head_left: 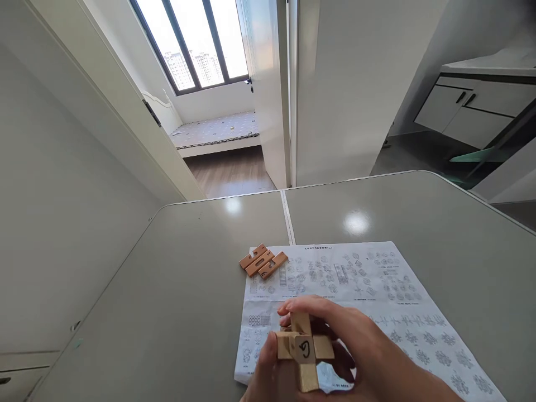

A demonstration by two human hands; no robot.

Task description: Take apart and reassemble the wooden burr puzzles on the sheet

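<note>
Two bare hands held a wooden burr puzzle (305, 350) above the lower part of a printed instruction sheet (352, 290). The left hand (264, 373) gripped it from the left, its thumb pressed against the end of a side bar; most of that hand lay beyond the bottom edge of the view. The right hand (362, 343) curled around it from the right, with the forefinger arched over the upright bar. Pale square bars crossed one another in the puzzle, and the end facing the camera carried a dark handwritten mark.

Three flat wooden pieces (263, 264) lay side by side on the sheet's upper left corner, partly over its edge. The middle one had a long slot, while its neighbours were notched. Rows of small diagrams covered the creased sheet, which rested on a glossy grey table (188, 307) with a pale seam (287, 215). Beyond stood an open door (268, 84), a bed (221, 125) and a barred window (192, 44); white cabinets (452, 106) stood at the right.
</note>
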